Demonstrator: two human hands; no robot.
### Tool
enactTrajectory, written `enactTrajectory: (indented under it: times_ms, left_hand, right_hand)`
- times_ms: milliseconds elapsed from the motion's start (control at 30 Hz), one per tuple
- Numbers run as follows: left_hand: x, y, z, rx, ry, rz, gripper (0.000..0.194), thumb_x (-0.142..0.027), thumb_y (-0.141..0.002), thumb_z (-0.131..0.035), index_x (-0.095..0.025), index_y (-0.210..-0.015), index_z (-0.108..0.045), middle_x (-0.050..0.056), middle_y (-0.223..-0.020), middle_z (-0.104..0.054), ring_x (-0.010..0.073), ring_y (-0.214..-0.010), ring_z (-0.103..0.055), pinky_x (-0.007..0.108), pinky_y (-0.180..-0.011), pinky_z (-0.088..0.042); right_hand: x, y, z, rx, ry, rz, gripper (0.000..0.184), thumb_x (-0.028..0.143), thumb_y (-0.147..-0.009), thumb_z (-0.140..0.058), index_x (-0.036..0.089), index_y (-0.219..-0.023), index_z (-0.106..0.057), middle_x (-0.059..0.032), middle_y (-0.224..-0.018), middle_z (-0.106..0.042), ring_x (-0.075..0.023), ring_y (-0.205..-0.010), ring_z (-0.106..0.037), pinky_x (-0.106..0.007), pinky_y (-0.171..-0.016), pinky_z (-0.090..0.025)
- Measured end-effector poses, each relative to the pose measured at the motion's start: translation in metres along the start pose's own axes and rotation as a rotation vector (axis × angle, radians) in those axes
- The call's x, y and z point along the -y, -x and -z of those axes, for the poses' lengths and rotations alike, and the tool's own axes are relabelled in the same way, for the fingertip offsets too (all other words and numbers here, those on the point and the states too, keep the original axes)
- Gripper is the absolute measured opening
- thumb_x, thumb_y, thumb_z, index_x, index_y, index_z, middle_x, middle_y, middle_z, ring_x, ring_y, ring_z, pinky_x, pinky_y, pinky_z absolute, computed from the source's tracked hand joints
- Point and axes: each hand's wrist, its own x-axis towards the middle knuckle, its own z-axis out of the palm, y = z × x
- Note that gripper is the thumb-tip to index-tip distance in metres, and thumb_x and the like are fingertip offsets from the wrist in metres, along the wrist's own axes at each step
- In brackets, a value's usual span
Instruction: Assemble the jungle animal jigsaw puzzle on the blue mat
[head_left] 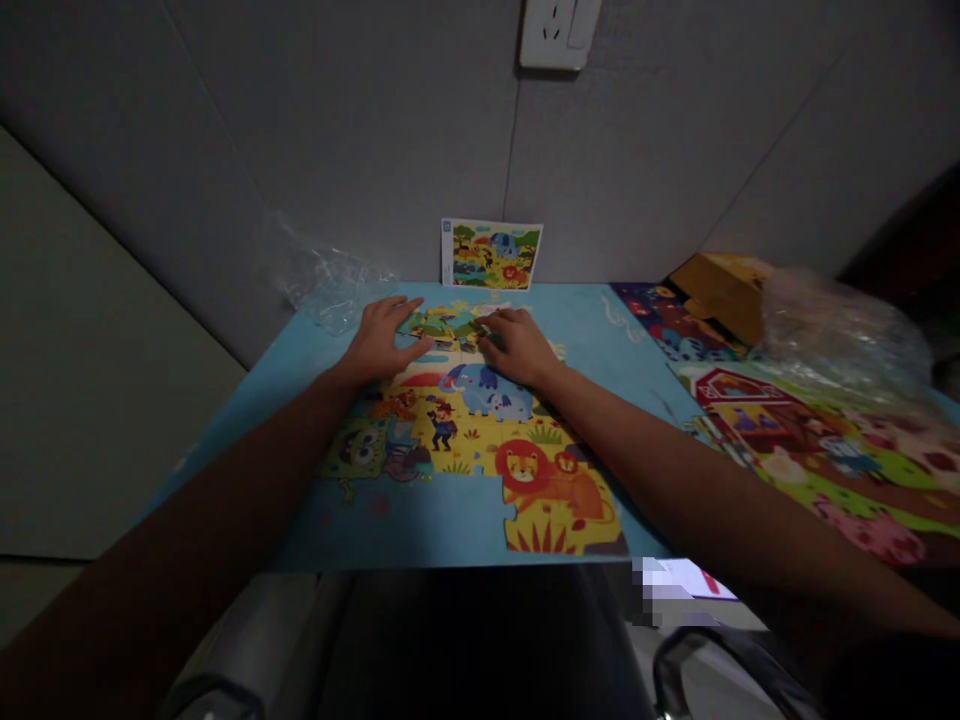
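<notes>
My left hand [380, 342] rests at the far left of a partly assembled jigsaw puzzle [480, 435], its fingers and thumb spread. Beside its fingertips lie several green puzzle pieces [442, 323]. My right hand [519, 346] lies across from it, palm down, its bent fingertips touching the right end of those pieces; thumb and fingers look apart. Blue elephants, a figure in a hat and a tiger show in the joined part. At its lower right, the lion section [559, 495] reaches toward the table's front edge.
A picture card [491, 256] leans against the wall behind the puzzle. Crumpled clear plastic [334, 285] sits at the back left. To the right are a farm puzzle [832, 450], an opened cardboard box [716, 300] and more clear plastic [840, 330]. The blue tabletop [405, 525] ends near my lap.
</notes>
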Motion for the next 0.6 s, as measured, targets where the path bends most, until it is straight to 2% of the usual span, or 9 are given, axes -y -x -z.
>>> enactTrajectory:
  times_ms: [100,200,333,400,500,600]
  left_hand:
    - [-0.005,-0.002,-0.005,0.091,-0.021,0.02,0.073,-0.054,-0.09,-0.06,-0.011,-0.148,-0.051,0.018,-0.148,-0.049,0.0342,-0.137,-0.043,0.05,-0.12,-0.028]
    - [-0.008,-0.005,-0.007,0.138,-0.052,0.071,0.07,-0.057,-0.09,-0.058,-0.015,-0.146,-0.054,0.017,-0.146,-0.053,0.0351,-0.133,-0.047,0.053,-0.117,-0.033]
    - [-0.011,-0.01,-0.008,0.128,-0.099,0.152,0.066,-0.061,-0.087,-0.061,-0.017,-0.136,-0.065,0.017,-0.147,-0.053,0.0398,-0.136,-0.042,0.057,-0.114,-0.034]
    - [-0.016,-0.012,-0.006,0.127,-0.117,0.135,0.062,-0.06,-0.086,-0.062,-0.019,-0.132,-0.068,0.015,-0.152,-0.05,0.0414,-0.139,-0.038,0.06,-0.114,-0.032]
    - [-0.027,-0.014,-0.005,0.198,-0.078,0.06,0.059,-0.055,-0.088,-0.059,-0.021,-0.137,-0.064,0.011,-0.153,-0.053,0.0396,-0.141,-0.037,0.059,-0.115,-0.029]
    - [-0.036,-0.013,-0.004,0.265,-0.016,0.032,0.065,-0.055,-0.087,-0.058,-0.018,-0.14,-0.06,0.012,-0.15,-0.056,0.0381,-0.14,-0.04,0.058,-0.116,-0.03]
  right_hand:
    - [0.004,0.001,0.0,0.086,0.048,0.036,0.044,0.03,-0.099,-0.048,0.014,-0.137,-0.064,-0.0188,-0.145,-0.059,-0.0336,-0.127,-0.052,-0.05,-0.107,-0.037]
    - [0.007,0.001,0.001,0.159,0.061,0.008,0.046,0.037,-0.102,-0.044,0.019,-0.141,-0.06,-0.014,-0.152,-0.054,-0.0368,-0.127,-0.05,-0.053,-0.102,-0.038]
    - [0.007,0.0,0.002,0.172,0.051,-0.004,0.041,0.038,-0.101,-0.046,0.018,-0.131,-0.064,-0.0139,-0.141,-0.063,-0.036,-0.12,-0.051,-0.05,-0.096,-0.039]
    - [0.007,-0.001,0.002,0.164,0.049,0.003,0.035,0.036,-0.1,-0.047,0.017,-0.122,-0.066,-0.0141,-0.128,-0.068,-0.0334,-0.115,-0.053,-0.046,-0.093,-0.039]
    - [0.004,-0.002,0.002,0.132,0.028,0.009,0.027,0.032,-0.098,-0.051,0.017,-0.114,-0.067,-0.0129,-0.118,-0.071,-0.0292,-0.11,-0.055,-0.042,-0.094,-0.038]
    - [0.002,-0.002,0.0,0.103,-0.012,0.002,0.027,0.029,-0.095,-0.058,0.017,-0.117,-0.066,-0.0125,-0.119,-0.07,-0.0279,-0.11,-0.055,-0.041,-0.096,-0.037]
